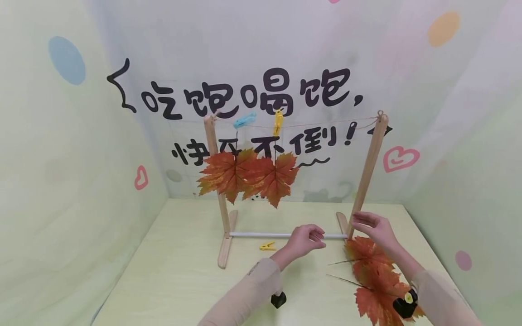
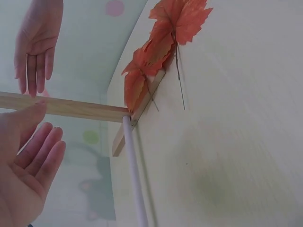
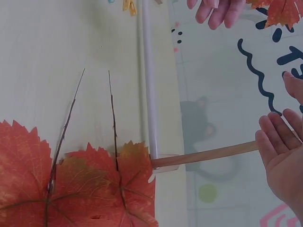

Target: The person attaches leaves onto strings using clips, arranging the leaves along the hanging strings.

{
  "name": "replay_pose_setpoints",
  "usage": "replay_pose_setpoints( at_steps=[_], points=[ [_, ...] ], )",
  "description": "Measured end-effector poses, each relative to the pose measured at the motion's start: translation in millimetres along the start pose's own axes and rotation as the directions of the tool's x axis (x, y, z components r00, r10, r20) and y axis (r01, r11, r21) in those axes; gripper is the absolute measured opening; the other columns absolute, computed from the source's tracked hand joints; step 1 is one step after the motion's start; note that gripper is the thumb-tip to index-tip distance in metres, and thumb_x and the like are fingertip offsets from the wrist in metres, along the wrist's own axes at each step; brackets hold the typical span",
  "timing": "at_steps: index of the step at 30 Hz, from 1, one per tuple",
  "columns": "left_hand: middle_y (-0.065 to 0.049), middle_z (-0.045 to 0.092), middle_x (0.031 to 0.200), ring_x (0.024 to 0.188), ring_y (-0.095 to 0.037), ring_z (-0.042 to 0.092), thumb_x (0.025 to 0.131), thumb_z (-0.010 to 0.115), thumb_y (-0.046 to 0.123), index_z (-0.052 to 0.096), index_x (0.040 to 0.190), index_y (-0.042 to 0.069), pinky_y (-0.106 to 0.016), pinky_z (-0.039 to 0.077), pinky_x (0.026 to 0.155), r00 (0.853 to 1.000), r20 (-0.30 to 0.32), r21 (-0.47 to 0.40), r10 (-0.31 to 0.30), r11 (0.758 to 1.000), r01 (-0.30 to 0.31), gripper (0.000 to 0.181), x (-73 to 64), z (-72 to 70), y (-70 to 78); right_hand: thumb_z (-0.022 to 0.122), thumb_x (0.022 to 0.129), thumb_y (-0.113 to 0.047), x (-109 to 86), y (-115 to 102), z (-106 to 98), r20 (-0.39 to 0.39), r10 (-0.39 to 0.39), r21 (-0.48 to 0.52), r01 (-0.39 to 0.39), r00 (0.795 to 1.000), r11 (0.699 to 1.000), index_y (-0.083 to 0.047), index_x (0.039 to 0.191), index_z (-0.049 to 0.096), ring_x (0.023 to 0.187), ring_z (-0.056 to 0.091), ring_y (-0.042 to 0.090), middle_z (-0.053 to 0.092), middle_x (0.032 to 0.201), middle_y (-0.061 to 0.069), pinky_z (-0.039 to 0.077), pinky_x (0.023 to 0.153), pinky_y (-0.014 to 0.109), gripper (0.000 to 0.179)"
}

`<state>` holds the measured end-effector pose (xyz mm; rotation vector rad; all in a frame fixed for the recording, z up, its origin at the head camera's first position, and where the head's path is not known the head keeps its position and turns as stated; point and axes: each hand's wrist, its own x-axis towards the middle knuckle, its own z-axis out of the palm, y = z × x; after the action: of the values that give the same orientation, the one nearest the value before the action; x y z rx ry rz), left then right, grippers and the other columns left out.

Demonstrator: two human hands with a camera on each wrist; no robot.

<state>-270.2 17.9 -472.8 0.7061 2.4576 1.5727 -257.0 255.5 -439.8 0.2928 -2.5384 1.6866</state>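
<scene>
Nearest lie two loose leaves (image 1: 372, 274), overlapping, at the right of the bench (image 1: 171, 280), and their stems point to the left. My right hand (image 1: 378, 231) is the nearer one to them. It is beside the right post (image 1: 369, 170), fingers almost straight, holding nothing; whether it touches the post, I cannot tell. My left hand (image 1: 303, 239), softly bent and also empty, is between these leaves and the yellow peg (image 1: 267, 246). Two other leaves (image 1: 254, 174) hang at far left.

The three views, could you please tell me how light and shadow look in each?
Head: bright, faint shadow on the table near the left hand; left wrist: duller, thin shadow beside the white rod; right wrist: also dull, leaves fairly clear.
</scene>
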Motion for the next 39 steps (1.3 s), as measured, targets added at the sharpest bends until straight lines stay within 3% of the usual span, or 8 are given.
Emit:
replay_pose_setpoints(
  at_steps=[11,16,18,23,28,32,35,39],
  points=[
    [-0.013,0.066,0.089,0.070,-0.005,0.060,0.073,0.073,0.002,0.064,0.094,-0.002,-0.014,0.048,0.064,0.998,0.056,-0.010,-0.024,1.000,0.025,0.023,-2.1,35.4,-16.9,0.064,0.086,-0.020,-10.9,34.5,-6.0,-0.009,-0.010,0.044,0.011,1.000,0.999,0.008,0.121,0.051,0.096,0.061,0.010,0.061,0.112,0.020,0.051,0.080,0.025,0.047],
    [-0.017,0.066,0.090,0.069,-0.006,0.061,0.072,0.074,0.001,0.064,0.095,-0.005,-0.013,0.047,0.063,0.997,0.068,0.004,-0.032,0.999,0.032,0.025,-6.2,51.0,-24.4,0.063,0.086,-0.020,0.3,92.5,-13.3,0.009,-0.017,0.088,0.016,1.000,0.996,0.000,0.124,0.052,0.102,0.059,0.021,0.060,0.116,0.017,0.051,0.081,0.032,0.044],
    [-0.016,0.066,0.088,0.068,-0.005,0.060,0.072,0.074,0.000,0.064,0.094,-0.005,-0.012,0.046,0.063,0.996,0.080,0.013,-0.035,0.999,0.034,0.025,-9.1,57.3,-26.1,0.062,0.087,-0.019,6.6,121.8,-15.3,0.001,-0.038,0.100,0.038,0.999,0.994,-0.003,0.125,0.053,0.100,0.061,0.013,0.061,0.115,0.011,0.051,0.077,0.023,0.042],
    [-0.011,0.067,0.084,0.069,-0.004,0.059,0.071,0.075,0.003,0.065,0.091,-0.003,-0.010,0.044,0.063,0.990,0.138,0.138,-0.003,0.990,-0.016,0.023,-14.0,72.4,-30.1,0.064,0.086,-0.017,-0.5,109.1,-11.0,-0.001,-0.023,0.136,0.023,1.000,0.990,-0.001,0.123,0.054,0.094,0.062,0.010,0.064,0.110,0.010,0.051,0.072,0.020,0.042],
    [-0.001,0.067,0.082,0.071,-0.001,0.057,0.072,0.076,0.010,0.067,0.090,0.004,-0.008,0.042,0.065,0.984,0.176,0.337,0.022,0.938,-0.081,0.021,-14.4,83.1,-31.9,0.063,0.086,-0.022,-16.2,55.5,-1.0,-0.020,0.067,0.068,-0.066,0.998,0.995,0.008,0.122,0.050,0.089,0.061,0.000,0.063,0.109,0.016,0.049,0.073,0.014,0.048],
    [0.003,0.068,0.081,0.072,0.000,0.057,0.073,0.074,0.012,0.070,0.089,0.008,-0.009,0.041,0.065,0.986,0.167,0.430,0.021,0.898,-0.092,0.017,-14.8,87.9,-34.0,0.063,0.086,-0.021,-19.8,41.8,4.1,-0.012,0.145,0.059,-0.144,0.989,0.988,0.009,0.124,0.048,0.088,0.059,-0.005,0.058,0.116,0.023,0.046,0.075,0.013,0.051],
    [0.004,0.069,0.081,0.073,-0.001,0.059,0.074,0.073,0.012,0.071,0.088,0.010,-0.010,0.042,0.066,0.985,0.165,0.499,0.051,0.857,-0.128,0.014,-16.7,89.4,-36.0,0.065,0.084,-0.029,-6.8,98.6,4.9,-0.035,0.146,0.065,-0.143,0.989,0.988,-0.003,0.125,0.052,0.091,0.061,0.001,0.060,0.116,0.017,0.048,0.076,0.015,0.050],
    [0.007,0.069,0.082,0.076,-0.004,0.060,0.073,0.072,0.011,0.072,0.087,0.013,-0.012,0.043,0.067,0.984,0.159,0.592,0.085,0.789,-0.164,0.014,-18.2,91.0,-38.2,0.065,0.084,-0.028,0.2,140.8,3.9,-0.008,0.041,0.144,-0.039,0.999,0.989,-0.009,0.120,0.058,0.095,0.062,0.011,0.065,0.108,0.006,0.051,0.076,0.020,0.041]
  ],
)
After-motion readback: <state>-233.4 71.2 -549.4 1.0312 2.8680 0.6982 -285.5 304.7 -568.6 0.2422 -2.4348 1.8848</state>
